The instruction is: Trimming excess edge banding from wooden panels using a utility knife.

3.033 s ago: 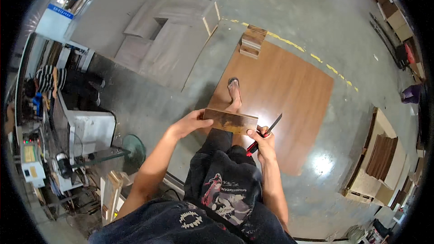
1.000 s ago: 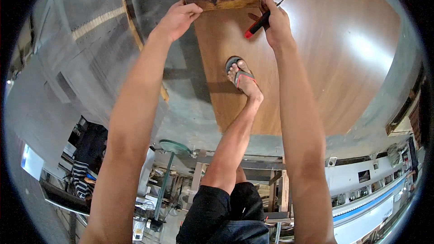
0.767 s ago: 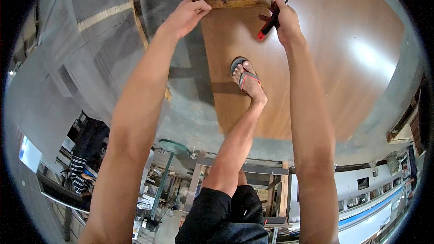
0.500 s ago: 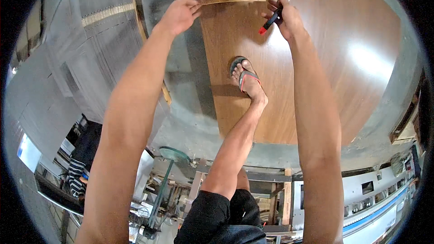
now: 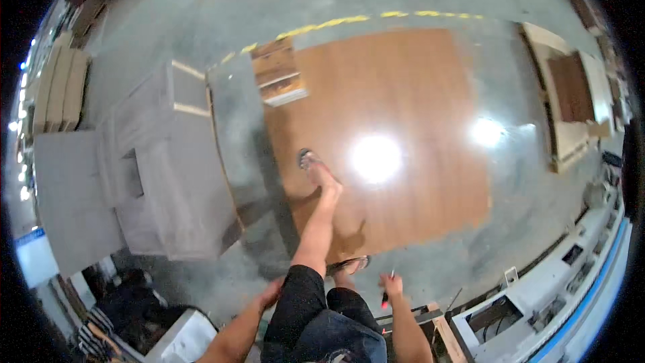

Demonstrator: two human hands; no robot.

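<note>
My right hand (image 5: 392, 285) is closed round a slim black tool with a red end (image 5: 385, 298), low in front of my right leg. The tool's exact kind is too blurred to tell. My left hand (image 5: 272, 292) is beside my left knee, against or close to the black shorts (image 5: 302, 302); its fingers are blurred and partly hidden. A large brown wood-grain board (image 5: 416, 87) lies flat on the floor, with my sandalled left foot (image 5: 317, 167) on it. My right foot (image 5: 355, 265) is at its near edge. Short dark wood pieces (image 5: 275, 60) rest at its far left corner.
A large stack of grey panels (image 5: 164, 195) stands at the left. Pale wood panels (image 5: 554, 104) are at the right, and a long grey machine with a blue stripe (image 5: 537, 316) runs along the lower right. Yellow floor tape (image 5: 322, 25) passes beyond the board. A striped sleeve (image 5: 94, 339) shows at lower left.
Both hands have drawn back from around the dark wood pieces toward my legs. The right still holds the black and red tool. The view has shifted, showing more floor and the whole board.
</note>
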